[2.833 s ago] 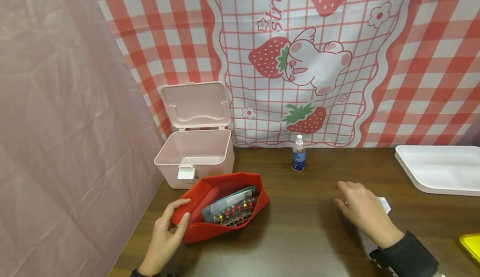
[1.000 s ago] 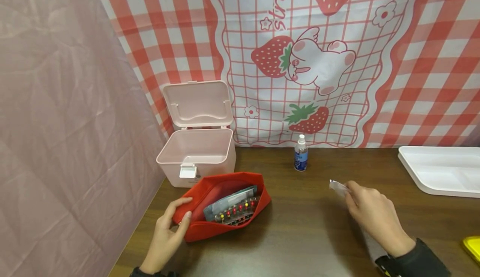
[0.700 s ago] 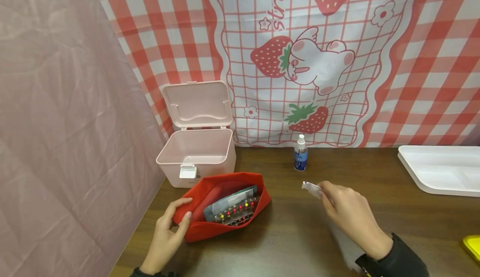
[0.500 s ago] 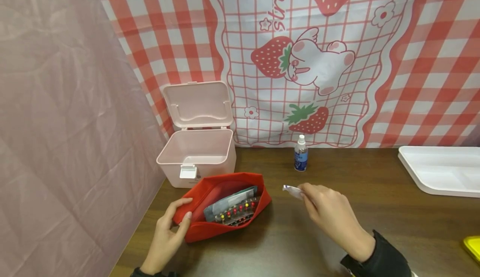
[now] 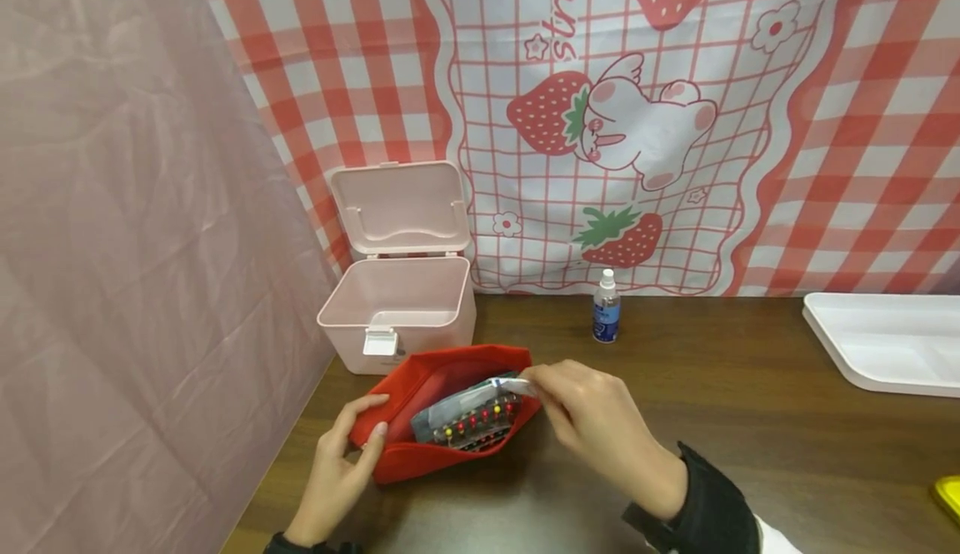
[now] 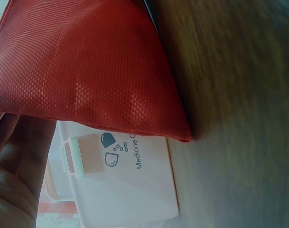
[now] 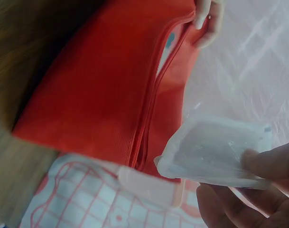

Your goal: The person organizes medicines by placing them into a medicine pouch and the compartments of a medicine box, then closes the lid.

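Observation:
A red fabric pouch (image 5: 423,464) stands with its zipped mouth spread. My left hand (image 5: 335,472) grips the pouch's left end, thumb in front and fingers behind. Inside lie a clear strip with red and yellow beads or pills (image 5: 480,425) and a grey-green packet (image 5: 450,410). Between thumb and fingers my right hand (image 5: 603,421) pinches a small flat white packet (image 7: 210,149), its contents blurred. In the head view this packet overlaps the right end of the pouch's mouth; the right wrist view shows it beside the zip.
Behind the pouch stands a pink medicine box (image 5: 435,343) with its lid (image 5: 405,208) raised. A small blue-labelled bottle (image 5: 606,321) stands at the back middle of the table. At the right are a white tray (image 5: 855,362) and the edge of a yellow object (image 5: 948,491).
My right hand has picked up the white packet from the right side of the table and carried it left to the pouch. My left hand keeps its grip on the pouch.

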